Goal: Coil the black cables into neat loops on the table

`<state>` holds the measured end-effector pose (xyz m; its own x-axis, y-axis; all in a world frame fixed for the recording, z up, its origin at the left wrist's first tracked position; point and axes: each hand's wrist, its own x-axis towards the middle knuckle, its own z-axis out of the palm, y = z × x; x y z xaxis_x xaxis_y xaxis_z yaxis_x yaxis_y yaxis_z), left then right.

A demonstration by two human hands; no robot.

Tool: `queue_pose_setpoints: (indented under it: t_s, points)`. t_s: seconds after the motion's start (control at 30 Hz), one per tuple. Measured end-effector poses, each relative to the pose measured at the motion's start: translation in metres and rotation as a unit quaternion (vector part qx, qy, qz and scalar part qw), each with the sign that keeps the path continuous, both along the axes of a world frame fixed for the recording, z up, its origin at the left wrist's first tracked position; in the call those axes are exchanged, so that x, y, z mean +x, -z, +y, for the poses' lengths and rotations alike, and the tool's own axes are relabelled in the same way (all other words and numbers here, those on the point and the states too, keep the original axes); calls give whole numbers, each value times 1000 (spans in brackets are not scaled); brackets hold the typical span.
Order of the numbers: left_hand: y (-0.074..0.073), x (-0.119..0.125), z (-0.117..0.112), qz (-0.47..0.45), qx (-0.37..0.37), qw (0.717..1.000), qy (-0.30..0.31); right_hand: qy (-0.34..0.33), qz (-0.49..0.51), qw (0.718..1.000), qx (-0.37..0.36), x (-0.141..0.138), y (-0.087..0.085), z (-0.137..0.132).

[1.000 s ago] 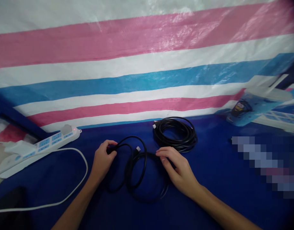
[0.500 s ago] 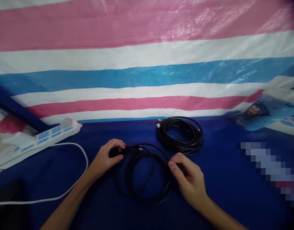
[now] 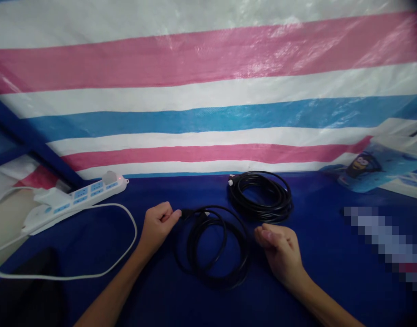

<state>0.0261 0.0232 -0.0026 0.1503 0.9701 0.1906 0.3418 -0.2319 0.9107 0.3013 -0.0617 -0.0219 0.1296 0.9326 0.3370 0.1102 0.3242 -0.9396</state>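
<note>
While your left hand is pinching the loose black cable at centre frame, your right hand's loosely curled grip is hovering empty beside it.

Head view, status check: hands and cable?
Left hand at cable plug, grip unclear. Right hand curled beside cable, holding nothing. Second coil behind, apart.
</note>
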Motion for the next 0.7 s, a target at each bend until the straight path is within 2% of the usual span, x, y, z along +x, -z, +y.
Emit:
queue_pose_setpoints:
  t_s: [0.13,0.27,0.5,0.7]
  points:
    - [10,-5,2,-85,-64,994,-29,-29,51,998,-16,3,6,2]
    - [12,-4,7,-203,-125,971,-29,-46,82,995,-18,3,7,2]
    - [10,-10,11,-395,-224,891,22,-75,113,991,-13,6,11,4]
    - [7,-15,9,-503,-254,825,50,-95,127,987,-17,9,11,6]
